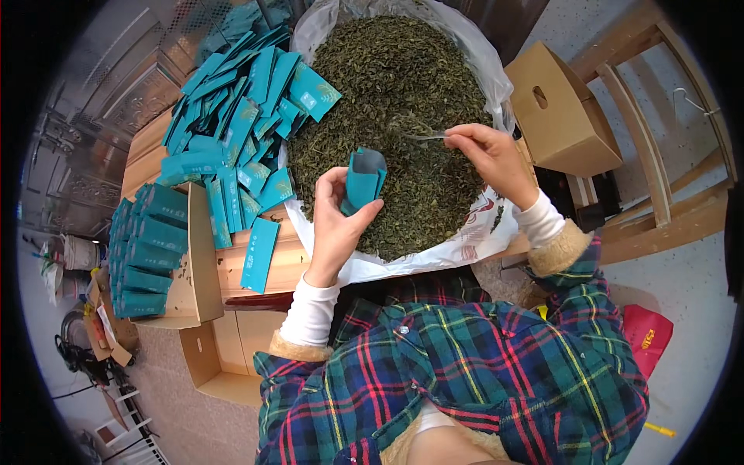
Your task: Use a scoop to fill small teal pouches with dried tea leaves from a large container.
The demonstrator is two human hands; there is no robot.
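Note:
My left hand (343, 218) grips a teal foil pouch (365, 185), upright with its mouth spread apart toward me. A small clear plastic spoon (427, 137) is pinched by its handle in my right hand (491, 157). The spoon's bowl end is over or in the leaves and hard to make out. Both hands are above a big heap of dried green tea-like leaves (401, 75), held in a white plastic bag (494, 104) with its sides folded down. To the left of the leaves lies a pile of flat teal pouches (232, 104), some touching the bag.
A cardboard box (203, 250) at left holds rows of plump teal pouches (157, 232). One flat pouch (260, 256) lies alone on the wooden table (232, 273). Another carton (226, 354) sits below. At right are an upturned carton (546, 110) and a wooden frame (639, 128).

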